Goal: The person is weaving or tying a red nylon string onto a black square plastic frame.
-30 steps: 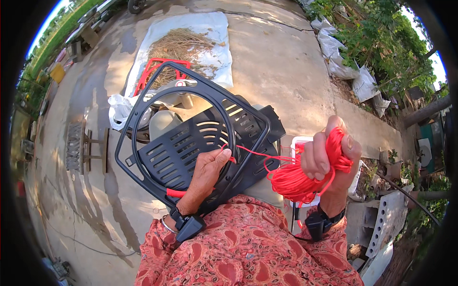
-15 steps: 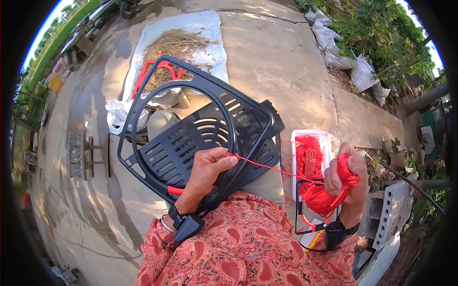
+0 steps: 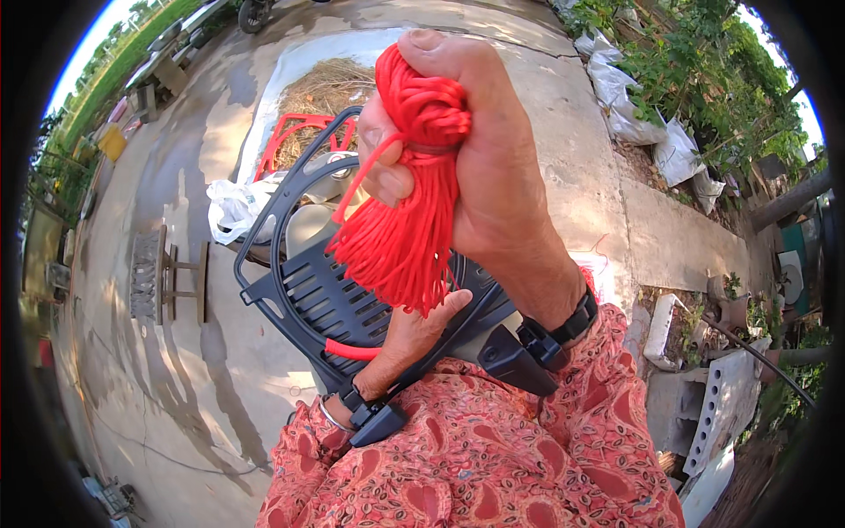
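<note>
Raised in front of me, my right hand point(image 3: 480, 132) is closed around a bundle of red cord point(image 3: 409, 211), whose looped strands hang below the fist. Behind and beneath it is my left hand point(image 3: 414, 339), its thumb showing and its other fingers mostly covered by the bundle. A thin red strand comes down to that thumb, and the hand appears closed on it. Over my lap lies a black plastic frame point(image 3: 251, 290) with a round ring, next to a slotted black panel point(image 3: 321, 295). A short red wrapped section point(image 3: 352, 351) of the frame sits beside my left wrist.
A white bag point(image 3: 238, 211) and a red frame point(image 3: 286, 141) are beyond the black frame, by a pale sheet with dry stalks point(image 3: 330, 84). At the right, a tray of red cord point(image 3: 594, 268) is mostly hidden by my forearm. Concrete blocks point(image 3: 678, 409) stand farther right.
My right hand has swung up and left with the cord bundle, from beside the tray to in front of the frame. My left hand has shifted slightly down and right, and the stretched strand is mostly hidden.
</note>
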`<control>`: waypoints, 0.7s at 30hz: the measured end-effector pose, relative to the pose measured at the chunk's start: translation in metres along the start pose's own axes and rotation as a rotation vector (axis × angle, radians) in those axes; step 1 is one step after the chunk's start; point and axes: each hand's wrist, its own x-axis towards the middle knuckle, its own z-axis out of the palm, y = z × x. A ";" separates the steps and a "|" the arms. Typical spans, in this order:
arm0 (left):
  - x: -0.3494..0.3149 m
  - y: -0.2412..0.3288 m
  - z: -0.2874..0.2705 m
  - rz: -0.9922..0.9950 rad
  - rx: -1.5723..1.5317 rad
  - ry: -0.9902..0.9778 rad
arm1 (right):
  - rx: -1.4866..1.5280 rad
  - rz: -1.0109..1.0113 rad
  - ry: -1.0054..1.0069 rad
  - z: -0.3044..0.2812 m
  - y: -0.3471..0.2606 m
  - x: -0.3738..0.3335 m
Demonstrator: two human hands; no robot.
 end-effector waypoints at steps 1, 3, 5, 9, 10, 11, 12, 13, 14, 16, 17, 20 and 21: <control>0.001 0.004 -0.002 -0.190 -0.159 -0.052 | -0.003 0.008 -0.004 -0.004 0.009 0.006; 0.004 0.005 -0.002 -0.296 -0.357 -0.076 | -0.204 -0.090 0.001 -0.012 0.023 0.015; 0.005 0.006 -0.006 -0.292 -0.311 -0.061 | -0.320 -0.063 -0.082 -0.025 0.038 0.018; 0.004 0.012 -0.009 -0.263 -0.271 -0.007 | -0.928 -0.163 -0.430 -0.064 0.057 0.009; 0.005 0.012 -0.008 -0.261 -0.276 0.000 | -1.286 -0.432 -0.620 -0.076 0.060 0.006; 0.003 0.011 -0.009 -0.272 -0.242 -0.009 | -1.283 -0.429 -0.635 -0.087 0.064 -0.002; 0.002 0.010 -0.009 -0.284 -0.208 -0.019 | -1.570 -0.379 -0.725 -0.098 0.066 -0.014; 0.002 0.010 -0.009 -0.284 -0.212 -0.011 | -1.861 -0.320 -0.806 -0.107 0.065 -0.025; 0.002 0.011 -0.010 -0.303 -0.204 -0.013 | -1.860 -0.319 -0.815 -0.113 0.064 -0.032; 0.000 0.012 -0.009 -0.321 -0.201 -0.012 | -2.089 -0.247 -0.800 -0.119 0.059 -0.044; 0.000 0.010 -0.009 -0.316 -0.184 -0.022 | -2.091 -0.246 -0.805 -0.120 0.055 -0.049; -0.001 0.011 -0.006 -0.286 -0.172 -0.030 | -2.145 -0.151 -0.772 -0.112 0.043 -0.054; -0.002 0.011 -0.006 -0.263 -0.177 -0.030 | -2.009 -0.093 -0.667 -0.108 0.040 -0.053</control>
